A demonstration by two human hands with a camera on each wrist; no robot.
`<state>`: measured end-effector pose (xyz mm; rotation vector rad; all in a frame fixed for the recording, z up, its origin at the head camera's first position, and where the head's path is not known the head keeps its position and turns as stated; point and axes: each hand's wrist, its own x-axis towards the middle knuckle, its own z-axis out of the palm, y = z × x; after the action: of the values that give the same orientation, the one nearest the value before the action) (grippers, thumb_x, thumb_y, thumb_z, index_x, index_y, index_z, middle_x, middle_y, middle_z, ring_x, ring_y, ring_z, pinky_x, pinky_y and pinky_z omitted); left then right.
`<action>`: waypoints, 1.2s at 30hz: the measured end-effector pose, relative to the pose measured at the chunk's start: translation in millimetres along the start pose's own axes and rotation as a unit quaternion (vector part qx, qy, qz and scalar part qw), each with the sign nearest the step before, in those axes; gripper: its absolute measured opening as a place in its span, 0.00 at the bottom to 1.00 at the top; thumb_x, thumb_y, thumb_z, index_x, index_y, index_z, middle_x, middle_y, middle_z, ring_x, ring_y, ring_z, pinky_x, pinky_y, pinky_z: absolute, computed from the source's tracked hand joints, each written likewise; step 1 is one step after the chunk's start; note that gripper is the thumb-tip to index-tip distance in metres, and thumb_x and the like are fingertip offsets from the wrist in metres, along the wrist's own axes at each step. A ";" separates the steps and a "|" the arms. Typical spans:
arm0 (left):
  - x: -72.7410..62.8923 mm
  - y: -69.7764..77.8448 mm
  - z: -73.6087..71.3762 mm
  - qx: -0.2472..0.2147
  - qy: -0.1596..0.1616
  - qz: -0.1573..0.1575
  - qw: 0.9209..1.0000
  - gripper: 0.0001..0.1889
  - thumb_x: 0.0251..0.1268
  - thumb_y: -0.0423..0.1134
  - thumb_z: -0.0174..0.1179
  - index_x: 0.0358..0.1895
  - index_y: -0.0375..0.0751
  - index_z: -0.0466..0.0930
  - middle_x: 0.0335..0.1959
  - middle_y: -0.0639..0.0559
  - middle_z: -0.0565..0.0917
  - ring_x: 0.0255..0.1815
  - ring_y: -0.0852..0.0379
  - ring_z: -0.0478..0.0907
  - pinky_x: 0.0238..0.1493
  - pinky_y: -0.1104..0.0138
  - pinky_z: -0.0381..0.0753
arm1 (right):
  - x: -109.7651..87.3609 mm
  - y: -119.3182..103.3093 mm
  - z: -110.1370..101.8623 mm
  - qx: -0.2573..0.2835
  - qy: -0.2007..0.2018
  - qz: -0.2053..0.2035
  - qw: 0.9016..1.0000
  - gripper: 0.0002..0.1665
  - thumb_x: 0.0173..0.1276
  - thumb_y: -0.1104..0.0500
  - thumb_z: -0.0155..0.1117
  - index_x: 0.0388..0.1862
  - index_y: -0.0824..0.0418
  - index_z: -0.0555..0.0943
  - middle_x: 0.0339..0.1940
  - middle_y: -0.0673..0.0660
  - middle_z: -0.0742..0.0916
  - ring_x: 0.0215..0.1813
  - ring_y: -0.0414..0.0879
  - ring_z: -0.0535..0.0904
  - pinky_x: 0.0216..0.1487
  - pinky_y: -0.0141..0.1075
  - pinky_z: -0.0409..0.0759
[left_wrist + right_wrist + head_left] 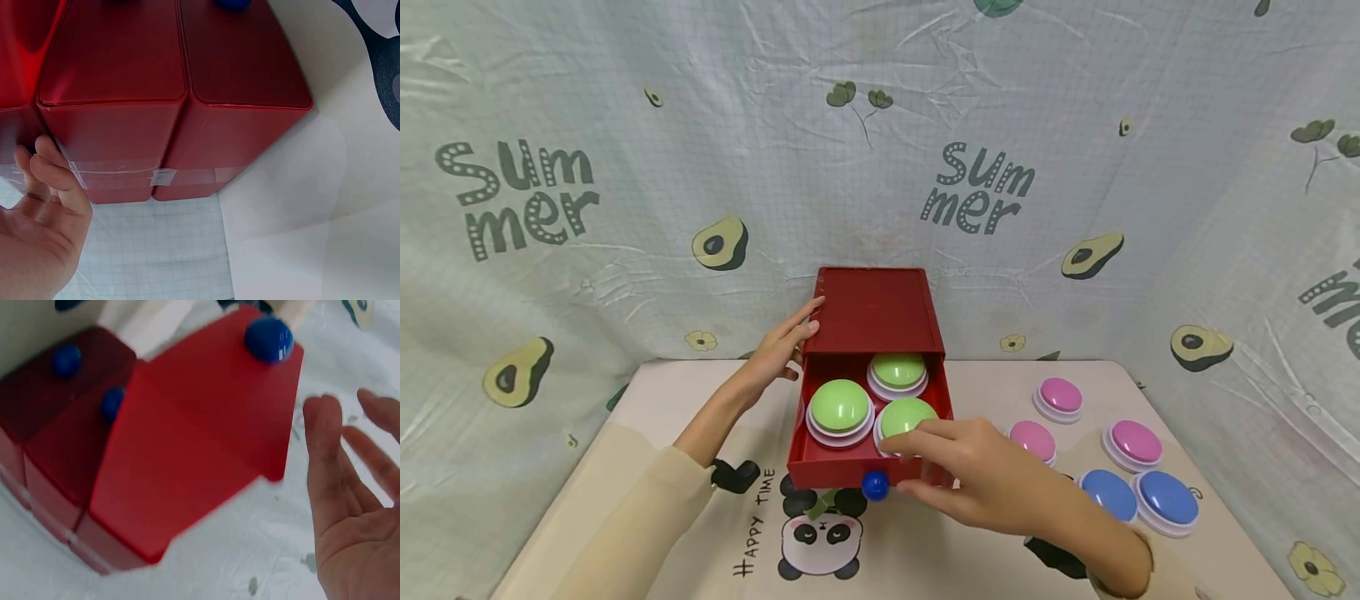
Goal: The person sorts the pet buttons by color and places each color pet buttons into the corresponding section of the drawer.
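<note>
A red cabinet (872, 312) stands against the cloth backdrop, with its top drawer (820, 475) pulled out. Inside lie three round green-domed buttons on white bases: a left one (839, 407), a back one (898, 369) and a front right one (910, 413). My left hand (771, 350) rests its extended fingers along the cabinet's left side. Just off the drawer's front right corner, near the blue knob (876, 485), is my right hand (977, 475). In the right wrist view its fingers are extended, hold nothing, and stand apart from the drawer (206, 419).
On the table to the right sit three pink-domed buttons (1060, 395) and two blue-domed ones (1167, 500). Two closed drawers with blue knobs (66, 360) lie below the pulled-out one. A printed cloth (775, 167) hangs behind and along the sides.
</note>
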<state>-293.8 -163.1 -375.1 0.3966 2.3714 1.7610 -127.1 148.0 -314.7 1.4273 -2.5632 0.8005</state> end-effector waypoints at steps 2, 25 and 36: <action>-0.4 0.2 -0.4 0.003 -0.001 0.002 1.000 0.31 0.80 0.59 0.46 0.82 0.72 0.54 0.32 0.51 0.81 0.31 0.56 0.79 0.31 0.64 0.77 | -3.8 -3.1 8.8 0.021 0.003 0.020 1.000 0.22 0.72 0.51 0.70 0.64 0.50 0.82 0.43 0.47 0.91 0.34 0.26 0.81 0.37 0.22 0.82; -2.3 0.3 0.2 0.001 0.003 0.009 1.000 0.30 0.80 0.59 0.46 0.82 0.72 0.55 0.34 0.51 0.82 0.32 0.55 0.80 0.32 0.63 0.78 | -9.2 -4.9 84.2 0.153 0.058 0.137 0.977 0.15 0.76 0.55 0.65 0.59 0.50 0.80 0.41 0.49 0.93 0.36 0.27 0.85 0.40 0.24 0.84; -1.3 0.6 1.8 0.006 0.006 0.005 1.000 0.30 0.79 0.60 0.45 0.82 0.72 0.55 0.36 0.50 0.81 0.34 0.54 0.79 0.35 0.60 0.80 | -8.8 -5.0 93.7 0.156 0.113 0.154 0.969 0.12 0.74 0.58 0.67 0.54 0.52 0.82 0.33 0.46 0.91 0.34 0.28 0.82 0.40 0.27 0.85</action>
<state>-292.0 -161.7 -375.1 0.4013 2.3936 1.7591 -102.9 106.8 -395.9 0.9335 -2.5942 1.3763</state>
